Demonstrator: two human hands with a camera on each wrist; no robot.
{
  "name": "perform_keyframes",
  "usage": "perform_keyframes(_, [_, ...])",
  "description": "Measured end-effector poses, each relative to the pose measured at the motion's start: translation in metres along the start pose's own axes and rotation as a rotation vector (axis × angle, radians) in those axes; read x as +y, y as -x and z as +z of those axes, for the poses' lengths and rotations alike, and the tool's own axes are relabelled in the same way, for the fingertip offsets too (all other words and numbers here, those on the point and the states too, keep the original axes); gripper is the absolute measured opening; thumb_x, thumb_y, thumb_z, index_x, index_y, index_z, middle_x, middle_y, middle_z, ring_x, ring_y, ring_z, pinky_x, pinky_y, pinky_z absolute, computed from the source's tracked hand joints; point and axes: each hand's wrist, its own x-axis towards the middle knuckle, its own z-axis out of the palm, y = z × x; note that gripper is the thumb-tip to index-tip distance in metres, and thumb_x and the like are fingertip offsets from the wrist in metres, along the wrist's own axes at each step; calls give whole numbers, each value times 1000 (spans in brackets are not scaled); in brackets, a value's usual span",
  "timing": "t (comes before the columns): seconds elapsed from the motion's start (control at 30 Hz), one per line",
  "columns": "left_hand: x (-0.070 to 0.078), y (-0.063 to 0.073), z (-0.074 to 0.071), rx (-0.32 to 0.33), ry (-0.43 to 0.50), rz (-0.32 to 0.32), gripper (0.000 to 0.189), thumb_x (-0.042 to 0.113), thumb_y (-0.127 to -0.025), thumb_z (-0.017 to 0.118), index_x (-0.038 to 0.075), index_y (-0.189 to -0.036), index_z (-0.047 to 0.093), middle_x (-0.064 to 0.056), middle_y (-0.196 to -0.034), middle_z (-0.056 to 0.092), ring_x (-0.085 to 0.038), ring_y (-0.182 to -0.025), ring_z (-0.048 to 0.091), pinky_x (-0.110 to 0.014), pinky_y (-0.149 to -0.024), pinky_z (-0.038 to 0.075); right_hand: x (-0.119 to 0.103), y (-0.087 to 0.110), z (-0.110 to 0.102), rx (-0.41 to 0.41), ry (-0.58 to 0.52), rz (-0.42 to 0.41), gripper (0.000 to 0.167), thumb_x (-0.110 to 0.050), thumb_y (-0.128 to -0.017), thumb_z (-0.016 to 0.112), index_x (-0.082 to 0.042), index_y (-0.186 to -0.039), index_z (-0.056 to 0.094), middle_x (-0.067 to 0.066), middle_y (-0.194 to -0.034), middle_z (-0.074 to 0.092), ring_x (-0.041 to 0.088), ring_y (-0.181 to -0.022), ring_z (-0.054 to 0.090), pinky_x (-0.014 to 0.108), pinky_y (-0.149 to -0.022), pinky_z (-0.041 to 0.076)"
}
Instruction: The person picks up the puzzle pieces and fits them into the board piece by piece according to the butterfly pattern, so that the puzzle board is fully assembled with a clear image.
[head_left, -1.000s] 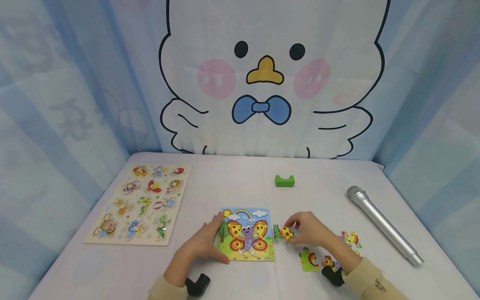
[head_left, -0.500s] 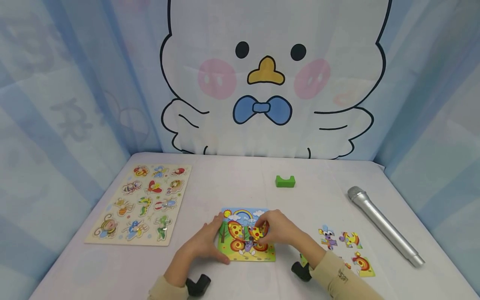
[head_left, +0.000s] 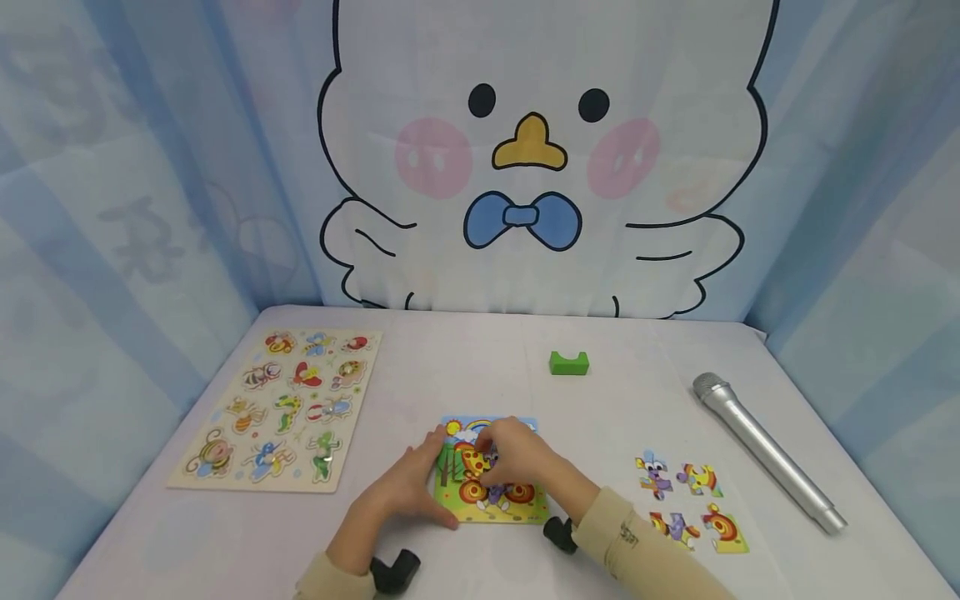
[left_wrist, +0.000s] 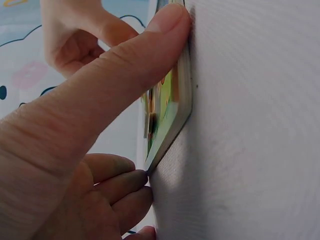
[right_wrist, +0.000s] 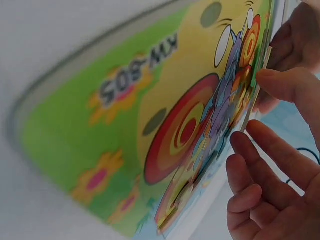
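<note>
A square butterfly puzzle board (head_left: 491, 515) lies flat at the middle of the table. My left hand (head_left: 401, 483) holds it at its left side, the thumb at the near left corner and the fingers along the left edge. Over the printed left wing, my right hand (head_left: 517, 457) pinches a puzzle piece (head_left: 471, 461) with a yellow spotted wing and green tree. From the right wrist view, this piece (right_wrist: 251, 107) shows edge-on, slightly above the board; whether it touches is hard to tell. The right hand covers the board's upper middle.
Several loose puzzle pieces (head_left: 725, 532) lie right of the board. Beyond them rests a silver microphone (head_left: 772, 454). At the back sits a green notched block (head_left: 569, 364), and to the left lies a wooden insect puzzle (head_left: 288, 408).
My right hand has carried the puzzle piece leftward from beside the board, across the right wing, to over the left wing. The left hand stays in place on the board.
</note>
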Motion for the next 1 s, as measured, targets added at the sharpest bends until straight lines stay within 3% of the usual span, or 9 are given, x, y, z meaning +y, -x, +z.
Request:
perform_keyframes(0.2, [0, 1, 0, -3, 10, 27, 121, 33, -55, 87, -7, -143, 14, -25, -147, 16, -37, -135, 15, -54, -109, 10, -7, -5, 5, 16, 70, -19, 37, -24, -66, 82, -7, -96, 69, -3, -87, 65, 8, -80, 56, 24, -76, 50])
perform_keyframes(0.53, [1, 2, -2, -1, 12, 15, 121, 33, -55, 87, -6, -143, 14, -24, -148, 17, -37, -136, 15, -54, -110, 10, -16, -8, 8, 36, 142, -19, 37, -26, -65, 82, -6, -94, 69, -3, -84, 63, 7, -75, 54, 21, -70, 50])
perform_keyframes(1.0, [1, 1, 0, -1, 20, -5, 123, 32, -53, 88, -5, -143, 14, -24, -148, 17, -37, -135, 15, -53, -110, 9, -23, -8, 13, 33, 135, 85, 30, -22, -66, 82, -6, -87, 69, -4, -76, 60, 10, -74, 51, 20, -66, 50])
